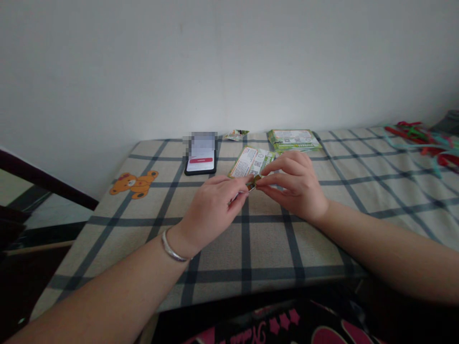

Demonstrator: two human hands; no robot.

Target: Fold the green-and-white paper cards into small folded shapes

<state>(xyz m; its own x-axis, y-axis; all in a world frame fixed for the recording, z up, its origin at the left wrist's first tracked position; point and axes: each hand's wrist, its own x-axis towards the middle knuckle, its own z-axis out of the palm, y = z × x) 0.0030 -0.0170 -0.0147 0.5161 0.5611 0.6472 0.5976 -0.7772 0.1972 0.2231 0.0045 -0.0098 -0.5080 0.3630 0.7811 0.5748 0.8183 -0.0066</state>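
My left hand (215,203) and my right hand (292,184) meet over the middle of the checked tablecloth (251,239). Both pinch the same small dark and brownish object (253,182) between thumb and fingertips; it is too small to name. Just behind the fingers lies a green and white printed packet (251,162), flat on the cloth. A silver bangle (172,248) sits on my left wrist.
A phone (201,157) with a lit screen lies at the back centre. A stack of green printed packets (293,139) and a small torn wrapper (235,134) lie near the wall. Red and teal strips (426,141) are piled at the far right. A bear print (134,184) marks the left.
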